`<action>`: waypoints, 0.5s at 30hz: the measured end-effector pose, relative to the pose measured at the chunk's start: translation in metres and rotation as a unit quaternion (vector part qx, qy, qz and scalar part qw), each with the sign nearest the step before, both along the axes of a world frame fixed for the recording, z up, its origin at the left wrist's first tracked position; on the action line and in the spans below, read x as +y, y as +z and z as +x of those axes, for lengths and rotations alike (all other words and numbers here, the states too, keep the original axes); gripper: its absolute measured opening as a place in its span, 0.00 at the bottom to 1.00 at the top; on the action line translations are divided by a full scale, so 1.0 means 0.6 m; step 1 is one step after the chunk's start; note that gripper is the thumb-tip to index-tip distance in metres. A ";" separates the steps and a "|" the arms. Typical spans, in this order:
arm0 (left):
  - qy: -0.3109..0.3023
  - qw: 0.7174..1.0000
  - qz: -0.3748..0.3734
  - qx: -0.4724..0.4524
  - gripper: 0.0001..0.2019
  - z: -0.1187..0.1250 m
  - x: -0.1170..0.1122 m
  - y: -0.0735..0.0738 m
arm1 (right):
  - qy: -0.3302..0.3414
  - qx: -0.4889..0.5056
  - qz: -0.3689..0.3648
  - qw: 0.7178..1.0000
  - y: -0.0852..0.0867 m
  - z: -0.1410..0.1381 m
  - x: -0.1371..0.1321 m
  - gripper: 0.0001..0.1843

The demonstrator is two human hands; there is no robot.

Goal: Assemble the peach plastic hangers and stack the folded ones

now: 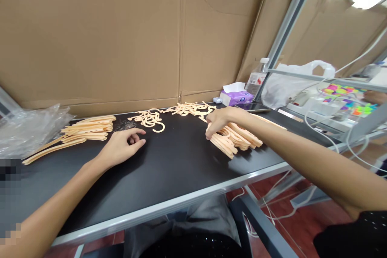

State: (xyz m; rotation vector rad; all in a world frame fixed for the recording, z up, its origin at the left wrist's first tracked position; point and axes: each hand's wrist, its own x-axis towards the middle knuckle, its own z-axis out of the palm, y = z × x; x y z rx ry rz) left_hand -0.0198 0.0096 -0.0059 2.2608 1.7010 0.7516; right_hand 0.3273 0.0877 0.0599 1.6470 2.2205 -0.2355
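No legible text in view

The black top (pixel 353 234) bears pale specks; the lower clothing (pixel 208 218) is grey.

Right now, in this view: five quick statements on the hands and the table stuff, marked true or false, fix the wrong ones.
1. The right hand is at the right stack of hangers. True.
2. The left hand is holding a water bottle. False: the left hand shows nothing in its fingers; the bottle stands at the back right.
3. Loose hooks lie toward the cardboard. True.
4. The tissue pack is at the left end of the table. False: the purple tissue pack is beside the bottle.
5. Clear plastic lies left of the left stack of hangers. True.
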 end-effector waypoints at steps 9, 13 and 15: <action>-0.004 1.000 0.001 0.005 0.21 0.000 -0.001 0.000 | -0.002 0.018 -0.010 1.000 0.005 0.002 0.000 0.35; 0.000 1.000 0.003 0.005 0.20 -0.001 -0.001 0.000 | -0.001 0.013 -0.011 1.000 0.011 0.000 -0.006 0.37; 0.000 1.000 0.004 0.006 0.20 -0.002 0.000 0.000 | -0.003 0.017 -0.009 1.000 0.013 -0.001 -0.007 0.37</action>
